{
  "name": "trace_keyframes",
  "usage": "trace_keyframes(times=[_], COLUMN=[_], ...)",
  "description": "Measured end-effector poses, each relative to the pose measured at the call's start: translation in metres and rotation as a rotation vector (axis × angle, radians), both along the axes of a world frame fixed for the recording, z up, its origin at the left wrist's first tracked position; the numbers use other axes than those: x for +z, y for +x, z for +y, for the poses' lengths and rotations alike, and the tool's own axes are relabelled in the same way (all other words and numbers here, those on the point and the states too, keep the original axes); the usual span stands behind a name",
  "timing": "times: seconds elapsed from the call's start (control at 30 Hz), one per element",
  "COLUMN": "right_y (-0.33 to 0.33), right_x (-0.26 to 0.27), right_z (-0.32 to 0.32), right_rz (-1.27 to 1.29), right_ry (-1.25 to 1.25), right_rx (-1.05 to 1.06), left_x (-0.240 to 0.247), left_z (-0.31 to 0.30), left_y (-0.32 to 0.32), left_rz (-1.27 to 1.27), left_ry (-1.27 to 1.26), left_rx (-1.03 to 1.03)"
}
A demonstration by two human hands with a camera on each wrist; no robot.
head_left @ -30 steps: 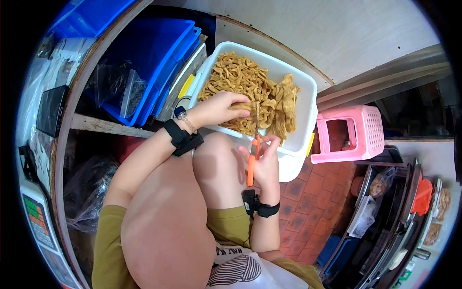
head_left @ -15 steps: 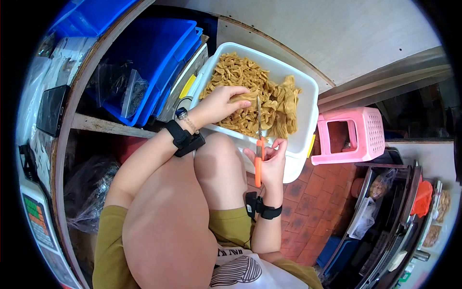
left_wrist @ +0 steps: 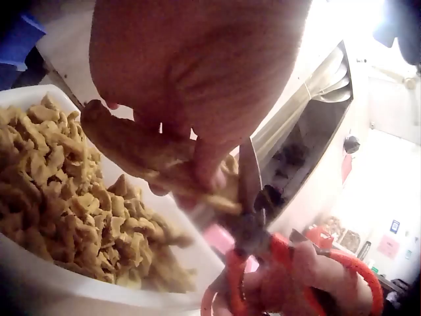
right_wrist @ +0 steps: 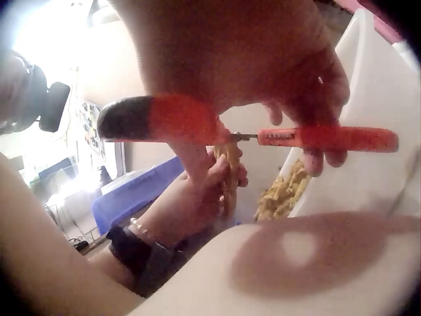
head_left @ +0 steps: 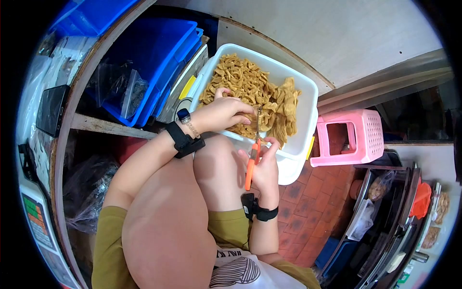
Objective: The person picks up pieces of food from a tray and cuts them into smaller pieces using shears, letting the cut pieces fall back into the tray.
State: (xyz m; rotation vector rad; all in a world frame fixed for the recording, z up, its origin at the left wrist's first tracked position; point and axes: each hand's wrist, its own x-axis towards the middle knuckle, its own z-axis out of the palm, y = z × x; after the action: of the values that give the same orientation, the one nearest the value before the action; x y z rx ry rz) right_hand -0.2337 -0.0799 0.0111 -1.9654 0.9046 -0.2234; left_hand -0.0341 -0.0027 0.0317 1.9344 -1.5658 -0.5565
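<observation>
Over a white tub [head_left: 310, 96] of cut tan pieces [head_left: 236, 72], the left hand [head_left: 226, 113] grips a folded tan strip [left_wrist: 145, 151], its fingers curled around it in the left wrist view. The right hand [head_left: 265, 168] holds orange-handled scissors [head_left: 250, 168], fingers through the handles. In the left wrist view the blades stand at the strip's end, close to the left fingertips; whether they touch it is unclear. Longer uncut strips [head_left: 288, 103] lie at the tub's right side.
A pink stool [head_left: 370, 135] stands right of the tub on red floor tiles [head_left: 308, 192]. Blue bins [head_left: 163, 53] are on a shelf at the left. Racks with bags [head_left: 382, 185] are at the right. The tub is just beyond the person's bare knees.
The left hand has shifted slightly down and turned, with one finger now raised apart from the others. The scissors dipped toward the right, then came back left, their handles now tilted.
</observation>
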Motion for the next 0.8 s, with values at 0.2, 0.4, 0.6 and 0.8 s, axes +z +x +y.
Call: trace_keyframes(times=[0.2, 0.4, 0.6, 0.8], right_y=[0.0, 0.0, 0.0, 0.002], right_x=[0.004, -0.007, -0.004, -0.005], right_z=[0.0, -0.001, 0.001, 0.003], right_rz=[-0.005, -0.085, -0.123, -0.113], right_ry=[0.01, -0.01, -0.002, 0.034], right_rx=[-0.006, -0.03, -0.057, -0.06], left_x=[-0.01, -0.001, -0.007, -0.005], left_z=[0.0, -0.002, -0.002, -0.001], left_y=[0.0, 0.0, 0.003, 0.001], left_rz=[0.0, -0.039, -0.123, -0.221], left_ry=[-0.118, -0.086, -0.185, -0.154], left_rx=[0.049, 0.074, 0.143, 0.173])
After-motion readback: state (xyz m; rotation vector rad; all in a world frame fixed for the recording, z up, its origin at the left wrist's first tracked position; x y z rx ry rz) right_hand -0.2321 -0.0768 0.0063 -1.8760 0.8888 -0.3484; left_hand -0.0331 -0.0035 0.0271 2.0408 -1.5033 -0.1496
